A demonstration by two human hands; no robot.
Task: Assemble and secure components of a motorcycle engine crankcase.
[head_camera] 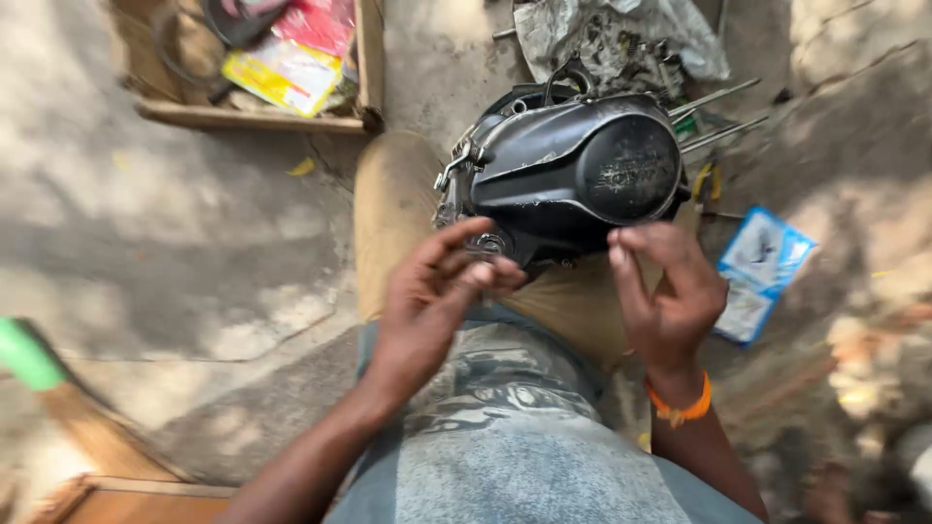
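An engine cover (573,175) is rested on the knee, far of both hands. Its near edge is touched by the left hand (437,291), fingers loosely curled, perhaps pinching a small part. The right hand (670,291) is held half-open beside it, grasping nothing. A firm two-handed grip seems called for next.

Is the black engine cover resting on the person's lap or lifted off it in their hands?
Resting on the lap: the black engine cover lies on the tan-trousered thigh, with both hands at its near edge, not gripping it.
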